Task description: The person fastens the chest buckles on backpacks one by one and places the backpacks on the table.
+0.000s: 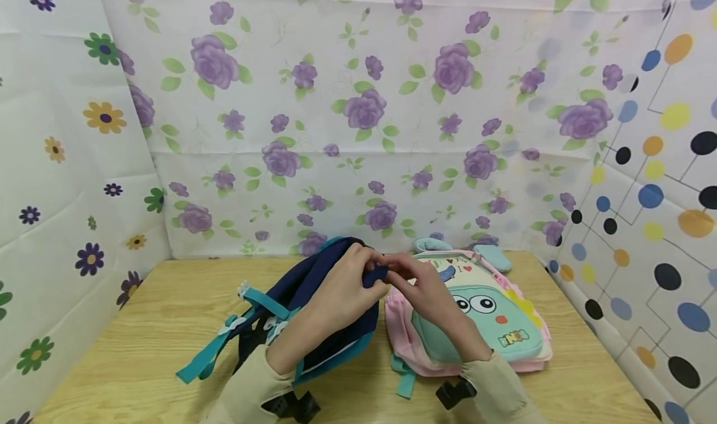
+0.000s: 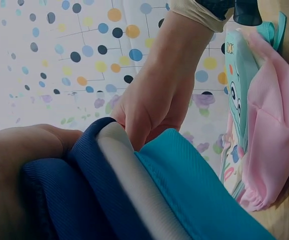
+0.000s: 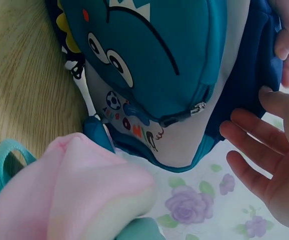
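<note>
A navy and teal backpack (image 1: 313, 281) with a cartoon face on its teal front pocket (image 3: 154, 50) stands on the table, its front turned to the right. At its top, my left hand (image 1: 350, 284) grips the navy fabric (image 2: 92, 175), fingers curled over the edge. My right hand (image 1: 422, 287) comes in from the right, its fingertips at the same navy fabric. The right wrist view shows those fingers (image 3: 254, 142) fairly straight and spread, with the thumb touching the fabric. In the left wrist view, a white band (image 2: 129, 175) and teal panel (image 2: 194, 180) run below the hands.
A pink and mint backpack (image 1: 482, 324) with a big-eyed face lies close on the right. Teal straps (image 1: 207, 349) of the navy backpack trail left over the wooden table (image 1: 129, 349). Patterned cloth walls (image 1: 364, 181) stand behind and at both sides.
</note>
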Demonstrator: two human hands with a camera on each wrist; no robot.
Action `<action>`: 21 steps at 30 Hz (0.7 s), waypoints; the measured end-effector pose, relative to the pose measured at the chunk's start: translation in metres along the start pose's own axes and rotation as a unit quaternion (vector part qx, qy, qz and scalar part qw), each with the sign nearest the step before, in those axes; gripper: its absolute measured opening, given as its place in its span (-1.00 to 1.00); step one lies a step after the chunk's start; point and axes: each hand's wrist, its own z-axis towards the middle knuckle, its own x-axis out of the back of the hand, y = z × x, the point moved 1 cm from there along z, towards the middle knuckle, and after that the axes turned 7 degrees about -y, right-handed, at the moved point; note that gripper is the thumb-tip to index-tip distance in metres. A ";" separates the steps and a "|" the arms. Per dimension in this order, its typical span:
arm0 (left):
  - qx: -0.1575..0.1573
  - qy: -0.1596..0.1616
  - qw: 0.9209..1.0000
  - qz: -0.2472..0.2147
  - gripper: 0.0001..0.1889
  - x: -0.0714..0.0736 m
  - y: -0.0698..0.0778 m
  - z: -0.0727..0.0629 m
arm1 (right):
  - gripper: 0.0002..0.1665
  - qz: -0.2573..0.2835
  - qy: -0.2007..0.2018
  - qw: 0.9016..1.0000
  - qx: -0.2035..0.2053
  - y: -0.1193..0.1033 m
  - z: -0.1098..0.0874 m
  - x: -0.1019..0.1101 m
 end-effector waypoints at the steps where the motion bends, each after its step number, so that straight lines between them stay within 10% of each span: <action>1: -0.001 -0.002 1.000 -0.001 -0.67 0.000 0.000 -0.001 | -0.69 -0.003 -0.003 1.000 -0.001 0.000 0.000 0.001; 21: -0.012 -0.006 1.000 0.001 -0.73 -0.012 -0.003 -0.009 | -0.74 -0.005 -0.057 0.998 0.005 0.006 -0.012 0.011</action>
